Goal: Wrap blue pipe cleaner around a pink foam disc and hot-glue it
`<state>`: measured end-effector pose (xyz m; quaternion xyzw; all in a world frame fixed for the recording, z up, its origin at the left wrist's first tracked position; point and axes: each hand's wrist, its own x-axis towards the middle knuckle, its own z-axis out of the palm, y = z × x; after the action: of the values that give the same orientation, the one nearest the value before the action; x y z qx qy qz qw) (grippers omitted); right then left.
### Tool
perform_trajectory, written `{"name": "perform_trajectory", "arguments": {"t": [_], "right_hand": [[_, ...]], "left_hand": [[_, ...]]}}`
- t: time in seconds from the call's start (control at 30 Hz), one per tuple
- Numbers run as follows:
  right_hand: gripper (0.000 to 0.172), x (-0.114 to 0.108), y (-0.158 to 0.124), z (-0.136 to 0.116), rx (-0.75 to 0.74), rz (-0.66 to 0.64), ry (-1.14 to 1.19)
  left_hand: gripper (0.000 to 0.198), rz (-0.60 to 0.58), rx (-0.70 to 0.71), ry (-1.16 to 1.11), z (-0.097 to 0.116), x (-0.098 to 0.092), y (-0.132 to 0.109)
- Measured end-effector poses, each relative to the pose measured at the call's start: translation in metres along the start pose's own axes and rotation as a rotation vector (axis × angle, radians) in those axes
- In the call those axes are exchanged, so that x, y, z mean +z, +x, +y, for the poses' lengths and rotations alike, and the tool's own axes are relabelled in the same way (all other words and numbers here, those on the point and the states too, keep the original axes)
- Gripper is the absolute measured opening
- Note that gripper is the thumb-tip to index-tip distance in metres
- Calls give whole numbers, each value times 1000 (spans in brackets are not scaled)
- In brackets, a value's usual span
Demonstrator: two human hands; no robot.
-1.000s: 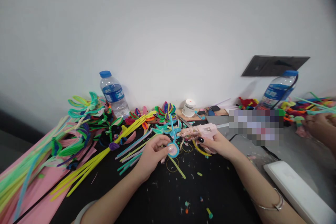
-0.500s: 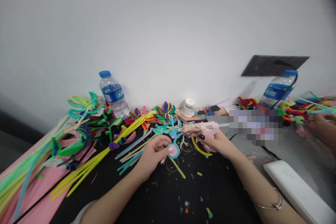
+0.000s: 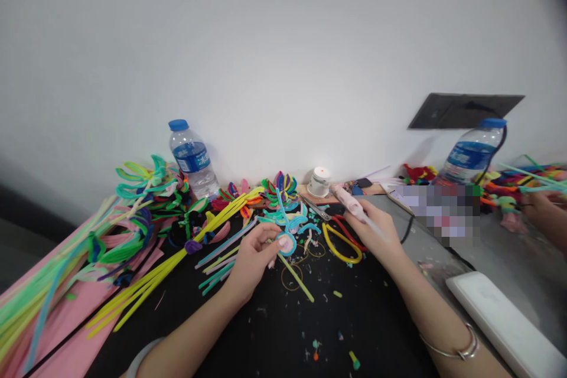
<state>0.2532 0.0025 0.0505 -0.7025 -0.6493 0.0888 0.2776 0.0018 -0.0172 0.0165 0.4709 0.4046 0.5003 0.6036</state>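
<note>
Between its thumb and fingers, my left hand [image 3: 257,254] pinches a round piece with a blue rim and pinkish middle [image 3: 287,244]; a light blue pipe cleaner [image 3: 280,207] rises from it. A yellow-green pipe cleaner [image 3: 297,280] lies just below. My right hand [image 3: 372,227] is wrapped round a pale pink glue gun [image 3: 349,202], whose nozzle end points up and left toward the white spool [image 3: 319,182]. Yellow-handled [image 3: 341,253] and red-handled [image 3: 354,233] tools lie left of my right hand.
Pipe cleaner bundles [image 3: 150,283] and finished flowers [image 3: 142,174] fill the left side. Water bottles [image 3: 192,159] [image 3: 469,156] stand by the wall. A white power strip [image 3: 500,319] lies at right. Another person's hand [image 3: 544,209] is at the far right.
My right hand has drawn the glue gun away from the blue piece, turning it up toward the spool, which uncovers the red and yellow handles. My left hand has shifted slightly left with the piece.
</note>
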Motion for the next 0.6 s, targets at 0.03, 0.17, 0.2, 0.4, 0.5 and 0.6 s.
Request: {"name": "perform_trajectory", "arguments": {"t": [0.03,0.17,0.2,0.4,0.5,0.6], "right_hand": [[31,0,2,5,21,14,-66],[39,1,7,27,107,24,-319],[38,0,7,31,128,21,-378],[39,-5,7,29,155,174,-483],[32,-3,3,10,-80,211,-155],[33,3,-10,-15,-352,-21,272]], "left_hand": [[22,-1,2,9,-1,0,0],[20,-26,22,64,-4,-1,-1],[20,-37,23,80,-4,-1,-1],[20,-66,18,174,0,2,-4],[17,-100,11,243,2,4,-6],[13,-173,5,329,2,5,-8]]}}
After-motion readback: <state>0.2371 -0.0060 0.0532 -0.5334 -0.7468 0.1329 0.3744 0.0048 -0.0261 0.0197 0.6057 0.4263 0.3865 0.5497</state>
